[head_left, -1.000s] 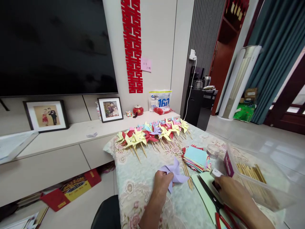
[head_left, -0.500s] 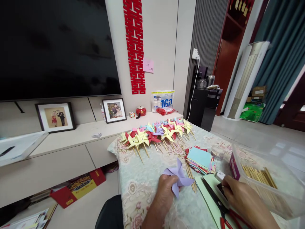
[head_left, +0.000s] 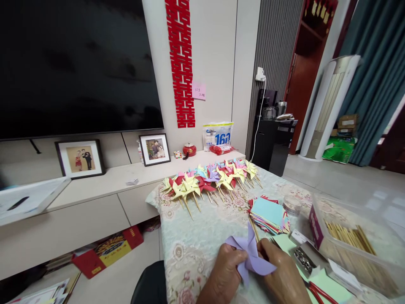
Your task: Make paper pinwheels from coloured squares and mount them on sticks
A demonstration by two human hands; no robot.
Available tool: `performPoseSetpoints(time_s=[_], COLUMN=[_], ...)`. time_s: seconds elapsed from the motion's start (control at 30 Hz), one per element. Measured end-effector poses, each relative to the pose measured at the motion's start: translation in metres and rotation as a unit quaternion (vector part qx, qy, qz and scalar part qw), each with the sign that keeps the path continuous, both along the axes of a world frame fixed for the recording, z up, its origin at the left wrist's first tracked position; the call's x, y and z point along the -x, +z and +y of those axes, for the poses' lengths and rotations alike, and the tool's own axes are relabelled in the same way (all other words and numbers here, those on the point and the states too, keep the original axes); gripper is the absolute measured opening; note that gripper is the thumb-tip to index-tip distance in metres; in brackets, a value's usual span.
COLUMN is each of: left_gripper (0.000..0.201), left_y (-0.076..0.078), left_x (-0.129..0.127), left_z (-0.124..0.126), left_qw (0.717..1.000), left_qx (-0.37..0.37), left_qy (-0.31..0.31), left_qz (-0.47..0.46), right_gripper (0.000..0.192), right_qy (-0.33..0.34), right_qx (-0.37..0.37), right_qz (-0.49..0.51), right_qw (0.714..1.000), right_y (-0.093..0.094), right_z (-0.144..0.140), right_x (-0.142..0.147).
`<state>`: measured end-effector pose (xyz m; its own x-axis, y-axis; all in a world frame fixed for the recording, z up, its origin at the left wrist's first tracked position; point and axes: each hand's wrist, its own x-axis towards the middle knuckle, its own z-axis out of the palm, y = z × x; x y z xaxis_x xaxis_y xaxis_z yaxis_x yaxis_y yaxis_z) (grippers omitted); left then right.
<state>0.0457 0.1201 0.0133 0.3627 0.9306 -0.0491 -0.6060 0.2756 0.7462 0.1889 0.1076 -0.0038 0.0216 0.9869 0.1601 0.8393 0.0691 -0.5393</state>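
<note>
A purple paper pinwheel (head_left: 250,254) is pinched at its middle by my left hand (head_left: 225,270), thumb on top. My right hand (head_left: 281,272) is closed against the pinwheel's right side, with its fingertips partly behind a blade; anything small in them is hidden. Just right of that hand sits an open little box (head_left: 314,252) of shiny metal pins or fasteners. Red-handled scissors (head_left: 317,291) lie on pale green paper (head_left: 337,289), partly under my right hand. Behind the pinwheel, a few wooden sticks (head_left: 255,228) show.
Finished pinwheels (head_left: 205,183) on sticks lie along the table's far side. A stack of coloured paper squares (head_left: 269,212) stands near a round clear container (head_left: 292,204). At right, a clear plastic bin (head_left: 344,249) holds many wooden sticks. Floral cloth (head_left: 190,253) covers the table.
My right hand has moved left from the small box to the pinwheel, uncovering the box's metal contents. The pinwheel and my left hand have shifted slightly right and down in view.
</note>
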Motion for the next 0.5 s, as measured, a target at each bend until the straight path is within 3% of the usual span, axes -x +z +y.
performPoseSetpoints(time_s=[0.3,0.5], left_gripper=[0.028,0.023], left_y=[-0.014,-0.015], left_x=[0.003,0.008], left_z=[-0.014,-0.021], left_qw=[1.000,0.999], left_qx=[-0.020,-0.030], left_qy=[0.017,0.009], left_qz=[-0.003,0.016], right_gripper=[0.021,0.018], right_qy=[0.013,0.030], right_qx=[0.028,0.000], right_qz=[0.013,0.038], right_qw=[0.999,0.999], right_y=[0.008,0.007], right_z=[-0.009,-0.011], right_x=[0.006,0.005])
